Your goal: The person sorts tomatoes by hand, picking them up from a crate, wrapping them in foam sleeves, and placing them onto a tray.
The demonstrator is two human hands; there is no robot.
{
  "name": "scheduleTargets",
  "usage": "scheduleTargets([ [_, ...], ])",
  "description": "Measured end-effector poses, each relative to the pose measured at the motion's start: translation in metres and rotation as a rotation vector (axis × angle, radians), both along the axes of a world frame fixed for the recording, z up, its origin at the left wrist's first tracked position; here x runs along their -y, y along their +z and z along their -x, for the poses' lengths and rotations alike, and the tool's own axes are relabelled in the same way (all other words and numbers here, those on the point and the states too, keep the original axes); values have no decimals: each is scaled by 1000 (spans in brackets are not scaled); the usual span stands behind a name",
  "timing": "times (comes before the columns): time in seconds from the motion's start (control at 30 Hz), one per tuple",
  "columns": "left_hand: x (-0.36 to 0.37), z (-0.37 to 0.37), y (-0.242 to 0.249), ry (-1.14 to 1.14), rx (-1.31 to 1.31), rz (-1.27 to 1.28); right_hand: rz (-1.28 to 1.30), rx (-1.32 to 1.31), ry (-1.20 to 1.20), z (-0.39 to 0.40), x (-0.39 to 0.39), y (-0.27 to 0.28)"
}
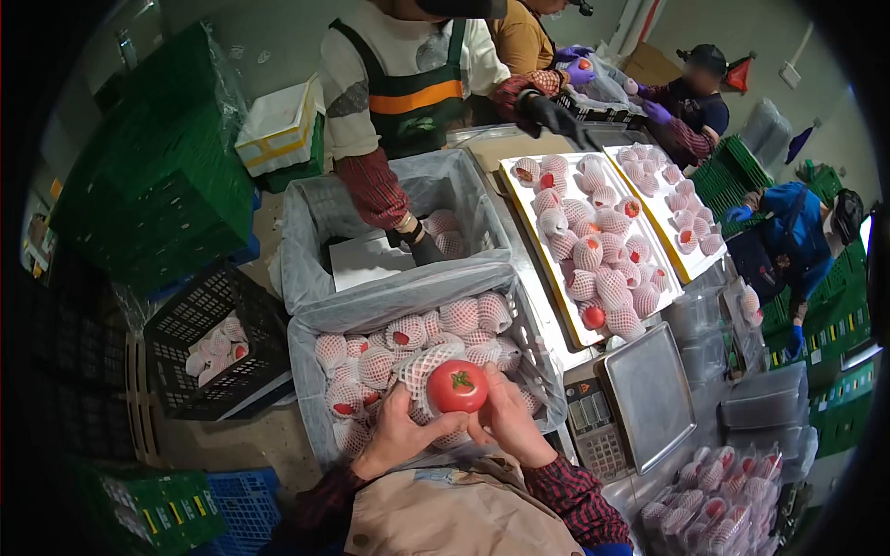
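A red tomato point(457, 387) with its green calyx facing up is held between my two hands, above a lined crate. My left hand point(408, 428) is closed round a white foam net sleeve point(419, 372), its thumb reaching under the tomato. On the other side, my right hand point(508, 419) grips the tomato with its fingers and thumb. The sleeve lies against the tomato's left and far side; how much of the fruit it covers is hidden. Below, the grey-lined crate point(311, 394) holds many net-wrapped tomatoes point(461, 316).
Across from me, a co-worker's dark-gloved hand point(426, 248) reaches into a second lined crate point(306, 222). White foam trays point(528, 218) of wrapped tomatoes, a scale point(651, 397) and clear packs point(718, 505) stand right. A black crate point(190, 315) is left. More people work behind.
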State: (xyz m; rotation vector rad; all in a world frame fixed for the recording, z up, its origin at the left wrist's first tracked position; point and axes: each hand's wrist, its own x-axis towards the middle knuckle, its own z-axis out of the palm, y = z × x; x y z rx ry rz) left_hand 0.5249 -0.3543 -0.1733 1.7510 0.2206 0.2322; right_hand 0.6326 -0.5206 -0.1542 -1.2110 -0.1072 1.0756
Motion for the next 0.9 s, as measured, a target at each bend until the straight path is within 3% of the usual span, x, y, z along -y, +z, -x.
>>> scheduleTargets([
  [0.03, 4, -1, 6, 20, 25, 233, 125, 282, 0, -1, 2, -4],
  [0.07, 7, -2, 9, 39, 49, 466, 125, 279, -2, -4, 4, -12],
  [0.1, 5, -3, 8, 36, 47, 466, 129, 290, -35, -8, 5, -23],
  [0.17, 0, -5, 4, -41, 36, 713, 133, 300, -67, -13, 5, -45],
  [0.23, -1, -7, 9, -70, 20, 747, 64, 129, -218, -11, 1, -61],
  [0.27, -1, -7, 11, -100, 3, 783, -134, -60, -71, -13, 1, -60],
  [0.3, -1, -6, 8, -99, 0, 783, -134, -64, -71, -8, 1, -61],
  [0.37, 0, -6, 2, -110, -39, 863, -133, -414, -130, 4, 1, -64],
  [0.4, 0, -7, 4, -111, -41, 862, -134, -415, -131, 3, -1, -61],
  [0.47, -1, -8, 11, -123, -11, 1126, -360, -260, -189, -4, -7, -48],
  [0.5, -2, -8, 16, -124, -13, 1125, -361, -262, -191, -6, -8, -39],
  [0.57, -3, -12, 23, -66, -92, 973, -4, 376, -377, -13, -3, -15],
  [0.6, -2, -16, 23, -85, -95, 978, -37, 438, -491, -11, -5, -1],
  [0.63, -2, -18, 21, -43, -37, 736, -27, 447, -509, -13, -2, -3],
  [0.67, -1, -21, 19, -1, 26, 495, -124, 666, -378, -14, 3, -7],
  [0.7, 1, -23, 14, -19, 28, 504, -217, 878, -234, -16, 9, -10],
  [0.77, 3, -25, 1, 65, 98, 606, -158, 868, -242, -22, 20, -14],
  [0.83, 8, -32, -7, 65, 89, 538, -264, 199, -299, -34, 22, -23],
  [0.9, 18, -47, -6, 86, 222, 289, -213, 127, -351, -41, 15, -25],
])
